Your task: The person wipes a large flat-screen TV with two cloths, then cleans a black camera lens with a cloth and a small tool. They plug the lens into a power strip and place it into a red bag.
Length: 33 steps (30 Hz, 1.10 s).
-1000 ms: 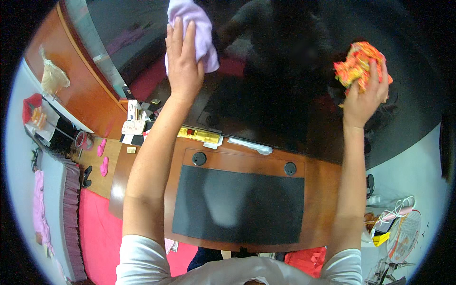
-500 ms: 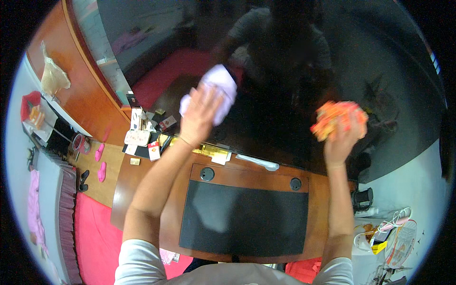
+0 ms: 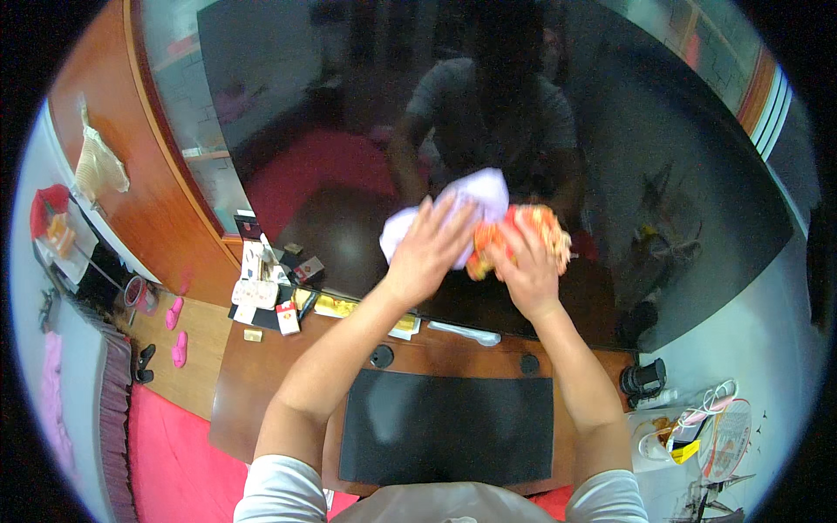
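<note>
A large glossy black screen (image 3: 349, 105) stands upright at the back of a brown desk and mirrors me. Against its lower middle, my left hand (image 3: 427, 248) holds a lavender cloth (image 3: 485, 190) pressed under outstretched fingers. Right beside it, my right hand (image 3: 530, 272) keeps its fingers curled over a fluffy orange and red cleaning cloth (image 3: 551, 228), also on the screen. The two cloths meet, the orange one partly over the edge of the lavender one. Parts of both are hidden under my fingers.
On the desk (image 3: 231, 410) lies a black desk mat (image 3: 445, 427). Small boxes and a red and white pack (image 3: 288, 317) crowd its left end; a clear plastic-wrapped strip (image 3: 464, 333) lies below the screen. To the right are a white bin (image 3: 654, 444) and a racket (image 3: 725, 440).
Both hands have come together at the screen's lower middle: the left went right and down with the lavender cloth, the right moved left with the orange one. The view has shifted slightly.
</note>
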{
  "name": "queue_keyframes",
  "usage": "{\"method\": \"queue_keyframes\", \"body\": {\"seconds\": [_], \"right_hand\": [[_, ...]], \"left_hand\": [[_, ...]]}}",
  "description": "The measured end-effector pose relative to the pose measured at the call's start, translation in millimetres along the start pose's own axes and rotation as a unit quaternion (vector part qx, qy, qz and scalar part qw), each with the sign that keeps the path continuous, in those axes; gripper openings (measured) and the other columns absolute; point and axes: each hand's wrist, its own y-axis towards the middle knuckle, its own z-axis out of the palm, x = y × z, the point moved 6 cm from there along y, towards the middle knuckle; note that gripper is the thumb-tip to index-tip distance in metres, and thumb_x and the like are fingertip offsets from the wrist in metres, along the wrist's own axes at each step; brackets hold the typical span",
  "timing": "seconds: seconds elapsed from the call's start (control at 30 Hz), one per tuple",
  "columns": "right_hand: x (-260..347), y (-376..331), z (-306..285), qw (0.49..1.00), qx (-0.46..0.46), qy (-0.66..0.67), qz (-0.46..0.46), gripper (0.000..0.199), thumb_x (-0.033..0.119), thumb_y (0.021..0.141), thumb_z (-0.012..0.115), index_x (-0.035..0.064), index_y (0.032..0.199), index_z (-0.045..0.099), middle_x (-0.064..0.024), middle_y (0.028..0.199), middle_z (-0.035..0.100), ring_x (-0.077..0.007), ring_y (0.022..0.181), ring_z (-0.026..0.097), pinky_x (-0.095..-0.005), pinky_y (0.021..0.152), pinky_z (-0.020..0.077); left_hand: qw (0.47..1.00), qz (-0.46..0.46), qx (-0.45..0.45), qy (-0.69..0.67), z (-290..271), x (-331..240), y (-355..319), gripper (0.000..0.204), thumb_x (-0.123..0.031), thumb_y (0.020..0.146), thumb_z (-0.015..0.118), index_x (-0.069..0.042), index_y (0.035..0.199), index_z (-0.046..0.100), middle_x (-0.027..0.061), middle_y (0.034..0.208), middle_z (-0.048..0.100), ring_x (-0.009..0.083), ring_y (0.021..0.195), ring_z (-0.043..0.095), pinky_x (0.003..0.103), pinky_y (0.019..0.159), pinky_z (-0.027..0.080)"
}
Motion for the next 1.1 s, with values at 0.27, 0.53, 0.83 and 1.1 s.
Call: {"method": "queue_keyframes", "body": {"seconds": [0.27, 0.53, 0.83, 1.1], "right_hand": [[-105.6, 3.7, -98.4, 0.979, -0.114, -0.151, 0.075, 0.043, 0.006, 0.083, 0.063, 0.0137, 0.125, 0.059, -0.0171, 0.146, 0.046, -0.038, 0.137, 0.042, -0.0515, 0.115, 0.0299], [-43.8, 115.4, -84.4, 0.975, -0.183, -0.087, 0.093, 0.044, 0.009, 0.083, 0.062, 0.015, 0.127, 0.061, -0.016, 0.147, 0.047, -0.0355, 0.14, 0.039, -0.0519, 0.117, 0.0253], [-38.9, 26.4, -27.2, 0.997, -0.065, 0.01, 0.046, 0.034, 0.017, 0.086, 0.068, 0.021, 0.12, 0.065, -0.013, 0.139, 0.053, -0.0339, 0.133, 0.047, -0.0475, 0.112, 0.0355], [-102.3, 155.2, -154.2, 0.922, -0.337, -0.157, 0.109, 0.055, 0.006, 0.087, 0.058, 0.01, 0.141, 0.051, -0.0187, 0.147, 0.045, -0.0384, 0.138, 0.038, -0.0484, 0.116, 0.0248]], "left_hand": [[0.996, -0.085, -0.005, 0.028, -47.3, 78.1, -42.8, 0.068, 0.0, 0.077, 0.059, -0.013, 0.143, 0.05, 0.0143, 0.155, 0.037, 0.0385, 0.146, 0.029, 0.056, 0.117, 0.027], [0.978, -0.124, -0.161, -0.046, -99.0, 66.9, 62.8, 0.073, 0.004, 0.072, 0.059, -0.011, 0.143, 0.051, 0.0149, 0.157, 0.034, 0.04, 0.147, 0.026, 0.057, 0.118, 0.023], [0.995, -0.09, -0.036, -0.001, -26.9, 82.9, -57.0, 0.068, -0.005, 0.072, 0.064, -0.015, 0.139, 0.055, 0.0164, 0.154, 0.037, 0.0416, 0.144, 0.032, 0.061, 0.116, 0.023], [0.922, -0.059, -0.377, 0.066, -187.8, 157.6, 110.9, 0.062, -0.005, 0.075, 0.057, -0.002, 0.137, 0.053, 0.0219, 0.147, 0.046, 0.0408, 0.141, 0.037, 0.05, 0.118, 0.025]]}}
